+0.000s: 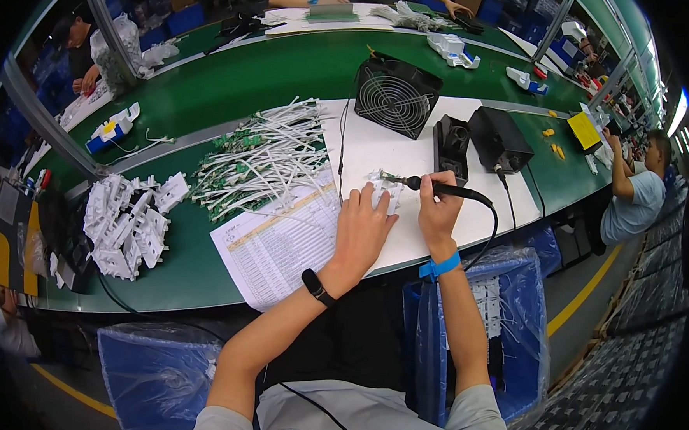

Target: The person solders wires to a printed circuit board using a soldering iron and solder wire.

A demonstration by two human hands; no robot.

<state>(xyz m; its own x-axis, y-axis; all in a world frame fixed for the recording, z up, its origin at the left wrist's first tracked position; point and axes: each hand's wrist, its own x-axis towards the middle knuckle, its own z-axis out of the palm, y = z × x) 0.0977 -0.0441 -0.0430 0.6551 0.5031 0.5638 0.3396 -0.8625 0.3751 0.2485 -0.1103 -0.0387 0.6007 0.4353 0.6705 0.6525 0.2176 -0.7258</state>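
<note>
My right hand point(439, 208) is closed round a soldering iron point(449, 190), its tip pointing left. The tip is over a small white plastic part point(393, 201) lying on the white board point(406, 238). My left hand point(362, 225) holds that part down against the board, its fingertips at the part's left side. The fingers cover much of the part, and whether the iron's tip touches it is too small to tell. Left of my left hand lies a printed sheet point(280, 247), with a pile of circuit boards with white wires point(262, 152) beyond it.
A black fan point(397, 97) stands beyond my hands, beside an iron holder point(451, 147) and a black power box point(501, 137). White plastic housings point(130, 223) are heaped at left. Blue lined bins point(157, 376) stand below the table edge. Other people work across and to the right.
</note>
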